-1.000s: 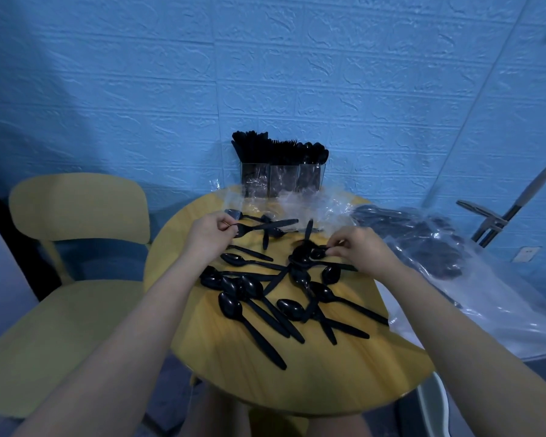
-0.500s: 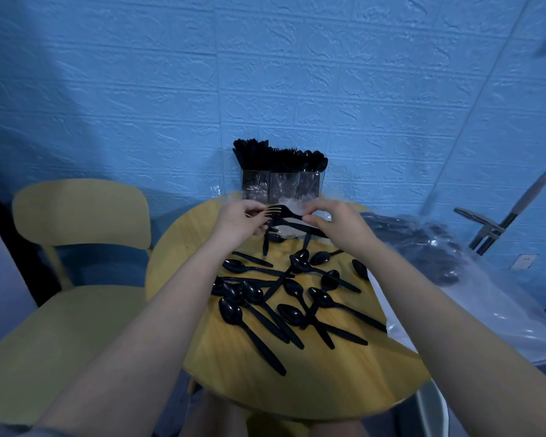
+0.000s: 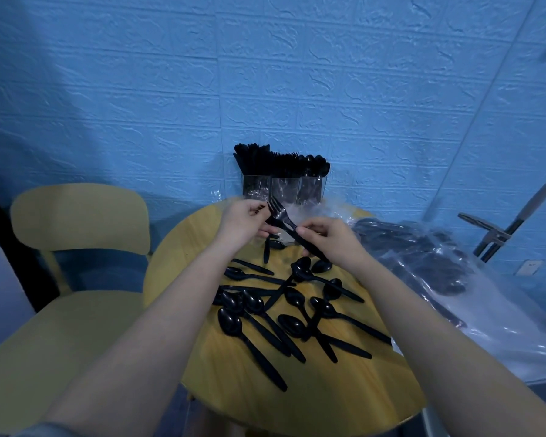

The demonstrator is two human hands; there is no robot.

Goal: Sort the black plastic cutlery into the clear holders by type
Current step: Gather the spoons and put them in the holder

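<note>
A black plastic fork is held up over the far part of the round wooden table, tines pointing toward the clear holders. My left hand pinches it near the head and my right hand grips its handle. The three clear holders stand at the table's far edge against the wall, each packed with black cutlery. Several black spoons lie scattered on the table below my forearms.
A clear plastic bag with more black cutlery lies on the right, hanging over the table edge. A yellow chair stands to the left. The blue wall is right behind the holders. A metal stand is at far right.
Both hands left the spoon pile, came together and lifted a fork, carrying it up and toward the holders. The view also tilted down slightly.
</note>
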